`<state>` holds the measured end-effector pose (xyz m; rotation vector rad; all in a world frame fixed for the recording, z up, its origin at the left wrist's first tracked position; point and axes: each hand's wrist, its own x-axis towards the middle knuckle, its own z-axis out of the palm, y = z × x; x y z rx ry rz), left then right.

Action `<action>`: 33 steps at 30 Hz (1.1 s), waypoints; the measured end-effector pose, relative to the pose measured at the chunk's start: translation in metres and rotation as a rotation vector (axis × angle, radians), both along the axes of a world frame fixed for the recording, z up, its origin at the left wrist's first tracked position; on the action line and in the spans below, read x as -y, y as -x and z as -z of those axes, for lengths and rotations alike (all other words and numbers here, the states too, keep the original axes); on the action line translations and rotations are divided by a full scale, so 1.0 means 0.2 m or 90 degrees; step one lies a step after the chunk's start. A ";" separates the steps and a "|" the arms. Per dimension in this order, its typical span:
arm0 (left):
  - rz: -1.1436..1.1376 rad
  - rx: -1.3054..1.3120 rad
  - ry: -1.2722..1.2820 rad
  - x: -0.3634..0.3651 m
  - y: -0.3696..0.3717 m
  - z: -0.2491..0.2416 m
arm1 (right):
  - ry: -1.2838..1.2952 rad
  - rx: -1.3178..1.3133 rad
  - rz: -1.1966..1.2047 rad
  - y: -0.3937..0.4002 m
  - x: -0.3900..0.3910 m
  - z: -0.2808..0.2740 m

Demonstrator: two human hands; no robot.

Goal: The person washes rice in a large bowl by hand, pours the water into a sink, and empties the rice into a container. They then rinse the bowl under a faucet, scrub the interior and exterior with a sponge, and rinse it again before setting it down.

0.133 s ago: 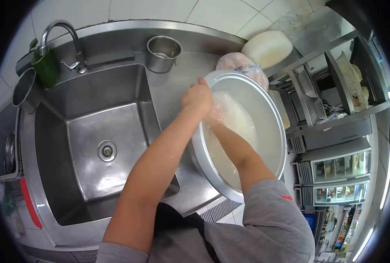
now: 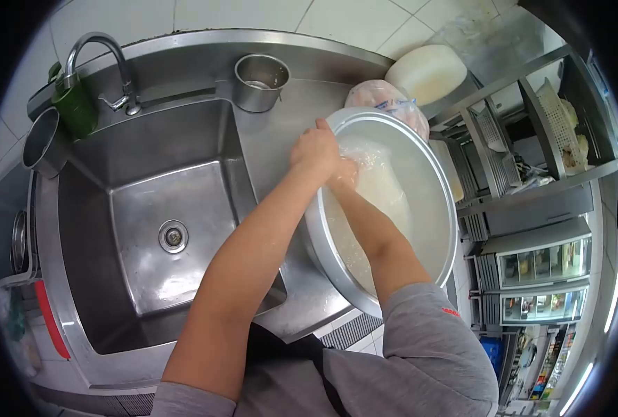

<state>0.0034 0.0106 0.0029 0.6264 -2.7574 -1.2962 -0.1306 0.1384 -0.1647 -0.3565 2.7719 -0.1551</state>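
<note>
A large, round aluminium pot (image 2: 431, 156) is tilted on the steel counter beside the sink. Inside it, a pale, wet mass that looks like rice (image 2: 382, 191) lies in cloudy water. My left hand (image 2: 314, 153) is closed on the pot's left rim, thumb upward. Just inside that rim, my right hand (image 2: 345, 172) is at the edge of the white mass, wet and partly hidden by the left wrist. Its fingers are not clear enough to show whether they grip anything.
Left of the pot is a deep steel sink (image 2: 163, 257) with a curved tap (image 2: 100, 42). A small steel pot (image 2: 261, 83) stands behind. A plastic bag with pinkish contents (image 2: 385, 101) and a white tub (image 2: 427, 73) sit beyond the large pot. Shelving (image 2: 524, 139) rises at right.
My right hand has come slightly up and right, showing more of itself, and the wet white mass has shifted. My left hand stays on the rim. The whole view has moved slightly.
</note>
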 end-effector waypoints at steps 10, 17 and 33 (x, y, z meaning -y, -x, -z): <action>0.000 -0.005 0.046 0.04 0.03 0.00 | 0.246 -0.124 -0.629 -0.74 -0.31 0.05; -0.043 -0.080 -0.078 0.11 0.07 0.12 | 0.139 -0.265 -0.596 -0.61 -0.50 -0.22; -0.217 -0.353 -0.594 -0.41 -0.58 0.23 | 0.067 -0.427 -0.063 -0.22 0.13 0.30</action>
